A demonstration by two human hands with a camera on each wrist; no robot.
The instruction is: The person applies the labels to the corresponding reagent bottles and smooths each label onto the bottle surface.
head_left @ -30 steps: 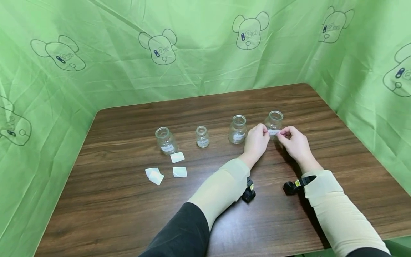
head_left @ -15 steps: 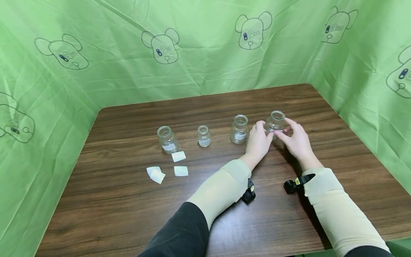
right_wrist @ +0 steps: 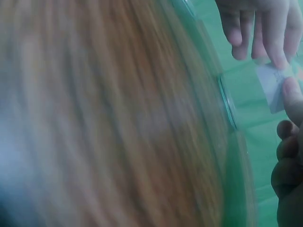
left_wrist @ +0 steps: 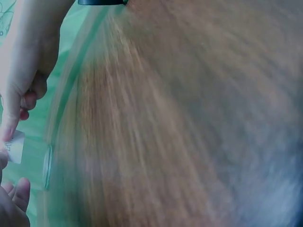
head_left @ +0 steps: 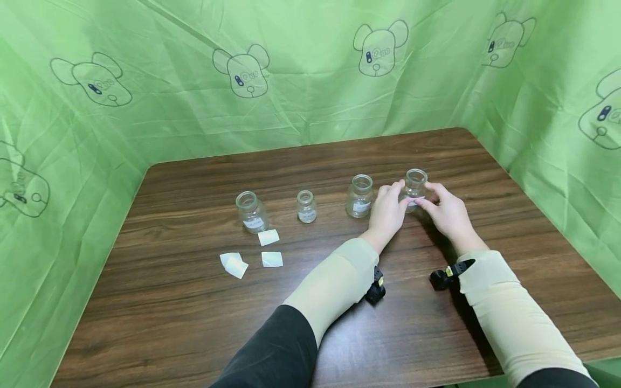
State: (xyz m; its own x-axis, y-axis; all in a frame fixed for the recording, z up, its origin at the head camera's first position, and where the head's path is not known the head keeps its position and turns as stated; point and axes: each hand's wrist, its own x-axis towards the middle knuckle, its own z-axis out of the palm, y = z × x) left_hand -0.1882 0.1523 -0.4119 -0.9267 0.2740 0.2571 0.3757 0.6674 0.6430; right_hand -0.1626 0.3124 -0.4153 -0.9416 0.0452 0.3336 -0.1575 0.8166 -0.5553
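A clear glass jar [head_left: 415,180] stands upright at the right end of a row of jars. On its front lies a small white paper label [head_left: 412,202], also seen as a label with faint writing [left_wrist: 15,146] in the left wrist view. My left hand [head_left: 388,210] holds the jar from the left, fingers along its side, thumb pressing the label. From the right, my right hand [head_left: 448,215] grips the same jar, with its thumb at the label's other end. The right wrist view shows the label [right_wrist: 272,87] with fingertips on it.
Left of the hands stand three more labelled jars: a larger one [head_left: 360,196], a small one [head_left: 306,207] and another large one [head_left: 251,213]. Several blank paper pieces [head_left: 271,260] lie in front of them on the wooden table [head_left: 194,323]. Green curtains [head_left: 305,108] surround it.
The thumbs have gone from pinching the label's ends to pressing on it at the jar's front. Fingers of both hands have spread round the jar's sides.
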